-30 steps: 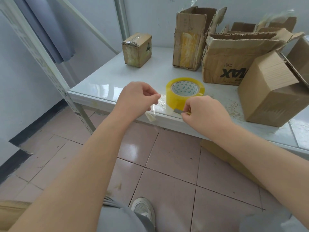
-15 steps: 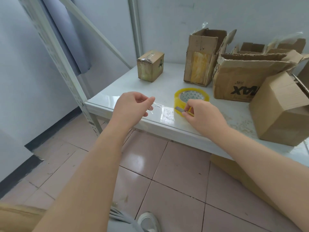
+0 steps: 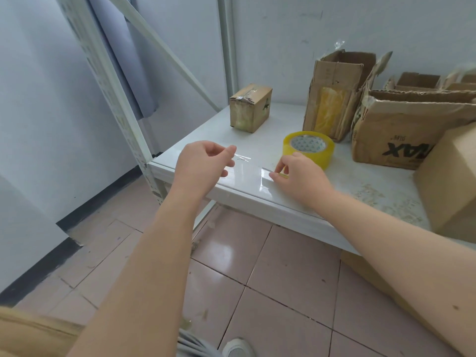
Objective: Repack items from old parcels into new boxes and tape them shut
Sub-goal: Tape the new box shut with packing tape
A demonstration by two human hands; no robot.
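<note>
Left hand (image 3: 203, 163): clear tape strip (image 3: 242, 158) pinched | right hand (image 3: 298, 176): small yellowish item (image 3: 282, 174) pinched beside tape roll (image 3: 309, 149)

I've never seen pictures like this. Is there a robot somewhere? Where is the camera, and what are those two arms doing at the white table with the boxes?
No robot here: these are a person's two bare arms. One wide-angle camera worn on their head looks forward and down, so you see roughly what they see. On the white table stand a yellow tape roll, a small taped box, a tall open box, a torn box with black print and, at the right edge, a plain box. The left hand pinches a clear tape strip between thumb and fingers. The right hand, just in front of the roll, pinches a small object that its fingers mostly hide; what it is I cannot tell.
</note>
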